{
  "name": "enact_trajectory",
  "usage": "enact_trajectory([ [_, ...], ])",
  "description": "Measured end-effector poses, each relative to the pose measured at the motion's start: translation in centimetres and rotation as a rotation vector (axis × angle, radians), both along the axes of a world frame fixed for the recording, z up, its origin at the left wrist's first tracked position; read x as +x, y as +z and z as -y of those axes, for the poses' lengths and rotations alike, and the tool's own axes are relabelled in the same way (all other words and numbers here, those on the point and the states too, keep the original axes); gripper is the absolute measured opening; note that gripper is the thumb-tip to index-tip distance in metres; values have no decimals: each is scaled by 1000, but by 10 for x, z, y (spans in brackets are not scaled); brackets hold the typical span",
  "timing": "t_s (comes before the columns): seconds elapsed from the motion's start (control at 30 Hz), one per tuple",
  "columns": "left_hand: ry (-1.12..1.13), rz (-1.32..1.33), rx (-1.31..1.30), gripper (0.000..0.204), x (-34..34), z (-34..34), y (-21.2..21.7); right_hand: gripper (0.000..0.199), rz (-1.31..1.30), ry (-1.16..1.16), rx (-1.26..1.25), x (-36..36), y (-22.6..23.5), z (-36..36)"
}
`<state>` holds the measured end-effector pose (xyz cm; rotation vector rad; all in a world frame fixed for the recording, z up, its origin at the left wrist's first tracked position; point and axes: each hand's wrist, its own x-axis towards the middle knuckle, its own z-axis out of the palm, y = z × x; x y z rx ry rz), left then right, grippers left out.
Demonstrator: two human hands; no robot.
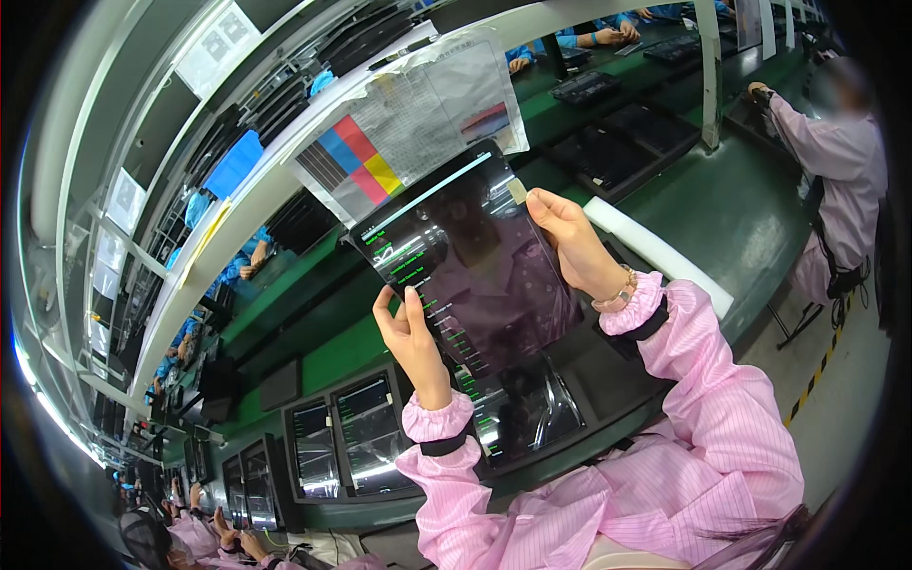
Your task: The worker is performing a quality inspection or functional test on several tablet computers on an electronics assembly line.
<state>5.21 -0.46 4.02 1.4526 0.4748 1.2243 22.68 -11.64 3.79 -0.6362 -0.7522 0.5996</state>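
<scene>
A black tablet (484, 275) is held up and tilted over the bench, its dark glossy screen showing green text lines down the left side and a reflection of a pink garment. My left hand (415, 347) is closed on the tablet's left edge, with the thumb on the front. My right hand (578, 245) pinches its upper right edge, beside a small pale tab (517, 190). Below the held tablet, another tablet (532, 413) with shiny clear film and green text lies in a dark tray (598, 404).
A white foam strip (655, 256) lies to the right on the green bench (722, 204). More screens in trays (366, 442) stand at the left. A sheet with colour blocks (418, 119) hangs ahead, below a shelf holding a blue bin (234, 163). A co-worker in pink (836, 180) is at far right.
</scene>
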Motion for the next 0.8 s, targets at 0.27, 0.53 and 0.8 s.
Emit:
enact_trajectory([
  [0.27,-322,-207,122,79,-57,46,-21,21,-83,-14,-8,-16,14,29],
  [0.53,-322,-250,-57,99,-94,67,-51,26,-22,33,8,-40,20,48],
  [0.8,-332,-213,-102,103,-104,69,-48,24,-22,37,-15,-49,22,47],
])
